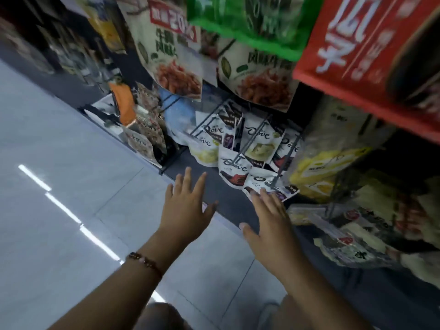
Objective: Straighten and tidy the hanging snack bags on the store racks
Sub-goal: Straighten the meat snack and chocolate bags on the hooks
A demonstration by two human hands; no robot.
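Left hand (188,206) open, fingers spread, holding nothing, hovering above floor (59,186) just left of low wire rack (214,120). Dove bags (234,171) low on rack, centre: overlapping, tilted different ways, long axes slanting rather than plumb; lowest bag (269,186) skewed, long axis near crosswise. Right hand (271,222) open, fingertips at lowest bag's edge, contact unclear. Judgement: Dove row not yet straightened; tidying hardly begun here. Upper meat-snack bags (173,67) hang roughly straight.

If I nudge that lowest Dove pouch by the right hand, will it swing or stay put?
Lowest Dove pouch looks like a thin, glossy pouch on a wire hook, so it would probably swing and flex. Its film may slip under the right hand fingertips.
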